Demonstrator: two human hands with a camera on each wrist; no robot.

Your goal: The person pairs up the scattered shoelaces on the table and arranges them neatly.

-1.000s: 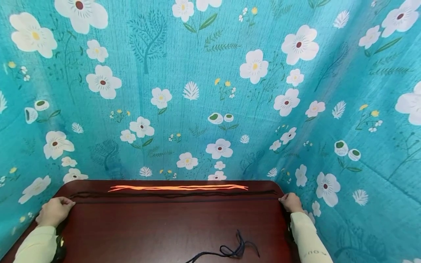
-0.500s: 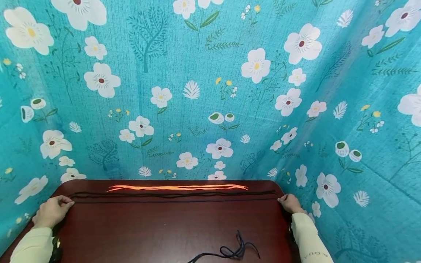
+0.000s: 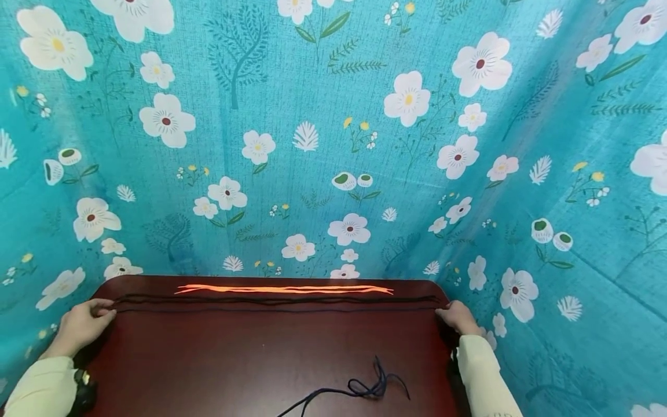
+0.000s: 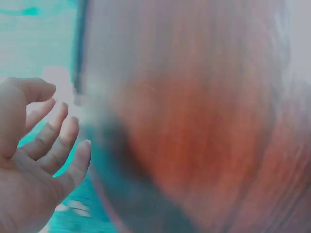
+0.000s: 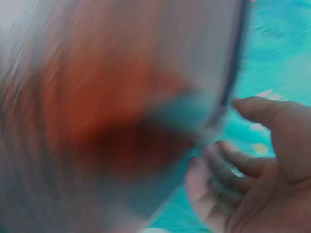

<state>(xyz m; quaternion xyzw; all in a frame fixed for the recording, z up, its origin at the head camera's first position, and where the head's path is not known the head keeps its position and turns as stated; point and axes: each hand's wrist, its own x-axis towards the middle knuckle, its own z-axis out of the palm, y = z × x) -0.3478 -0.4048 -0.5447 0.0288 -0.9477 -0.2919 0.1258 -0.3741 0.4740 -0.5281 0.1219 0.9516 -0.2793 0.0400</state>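
A thin dark blue cord [image 3: 260,311] lies stretched across the table, nearly straight. At its left end is my left hand [image 3: 82,327], with thumb and fingertips apart; the left wrist view shows the fingers spread and nothing between them. My right hand [image 3: 460,318] is at the cord's other end, low by the table's right edge. In the right wrist view its thumb and fingers stand apart too. Just behind the thin cord run black-brown cords [image 3: 292,300], and behind those, bright orange cords [image 3: 286,289].
Another dark blue cord [image 3: 367,389] lies loosely looped on the near part of the reddish-brown table [image 3: 219,359]. A teal flowered cloth [image 3: 312,191] hangs behind the table and along both sides.
Both hands have loosened from the cord's ends, which they pinched before. The thin cord now rests on the table close to the black-brown cords. The head view has shifted slightly.
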